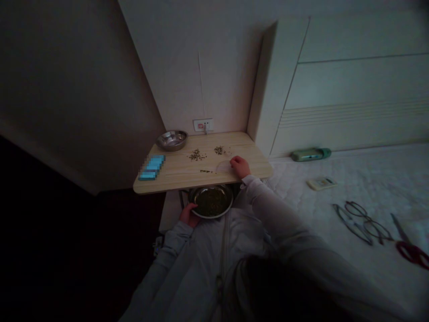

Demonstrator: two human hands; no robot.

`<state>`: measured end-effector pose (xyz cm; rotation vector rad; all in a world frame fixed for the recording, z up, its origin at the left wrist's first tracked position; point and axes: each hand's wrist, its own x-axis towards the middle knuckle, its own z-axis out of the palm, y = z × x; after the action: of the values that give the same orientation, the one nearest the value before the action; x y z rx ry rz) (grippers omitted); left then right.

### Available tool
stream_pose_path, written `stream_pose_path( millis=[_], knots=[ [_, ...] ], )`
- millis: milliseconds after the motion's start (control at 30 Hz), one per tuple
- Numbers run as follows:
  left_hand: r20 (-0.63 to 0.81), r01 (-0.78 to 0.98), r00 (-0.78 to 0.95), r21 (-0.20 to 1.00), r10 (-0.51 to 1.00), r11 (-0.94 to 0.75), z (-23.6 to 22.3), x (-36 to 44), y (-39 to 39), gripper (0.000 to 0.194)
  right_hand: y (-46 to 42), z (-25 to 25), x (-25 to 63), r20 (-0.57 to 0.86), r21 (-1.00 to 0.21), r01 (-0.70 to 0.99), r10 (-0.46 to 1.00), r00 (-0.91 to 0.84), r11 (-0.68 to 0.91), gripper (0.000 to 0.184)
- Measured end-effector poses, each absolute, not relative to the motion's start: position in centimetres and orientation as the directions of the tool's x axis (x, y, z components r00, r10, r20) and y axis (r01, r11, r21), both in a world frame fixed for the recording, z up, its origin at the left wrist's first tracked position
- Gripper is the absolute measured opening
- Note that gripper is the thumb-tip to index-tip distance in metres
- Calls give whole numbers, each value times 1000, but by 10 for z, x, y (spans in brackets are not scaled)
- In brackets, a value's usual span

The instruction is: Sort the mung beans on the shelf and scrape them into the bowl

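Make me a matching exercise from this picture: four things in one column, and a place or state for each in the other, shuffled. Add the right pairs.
Column one
1. Left hand
2. Right hand
3. Scissors
4. Phone

Column two
A. Lying on the white bedding
B. Fingers closed at one edge of a clear flat piece
C. On the wooden table, with a blue screen
D. Gripping the rim of a metal bowl below the table edge

Right pairs: 1-D, 2-B, 3-A, 4-C
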<state>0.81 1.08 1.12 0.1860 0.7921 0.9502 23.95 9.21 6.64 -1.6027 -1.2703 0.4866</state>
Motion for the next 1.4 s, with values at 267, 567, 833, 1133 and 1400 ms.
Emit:
stream_pose_path(
  millis=[267, 567, 833, 1133, 1400],
  knots=[
    [-483, -668, 363, 461, 797, 584, 7, 8, 12, 42, 90, 67, 239, 252, -864, 500, 908, 335, 56, 13],
    [-514, -658, 321, 483, 796, 578, 6, 7, 12, 43, 89, 67, 238, 207, -883, 467, 934, 293, 49, 13],
    [-503, -653, 352, 472, 789, 592, 5, 6, 12, 43, 92, 68, 236, 221, -907, 414, 927, 303, 80, 11],
    [-500, -640, 353, 488, 791, 594, 10, 8, 10, 43, 97, 66, 232, 196, -893, 448, 926, 323, 33, 13],
    [-514, -653, 324, 485, 794, 581, 9, 8, 10, 45, 95, 64, 233, 177, -890, 454, 944, 277, 34, 14]
  ],
)
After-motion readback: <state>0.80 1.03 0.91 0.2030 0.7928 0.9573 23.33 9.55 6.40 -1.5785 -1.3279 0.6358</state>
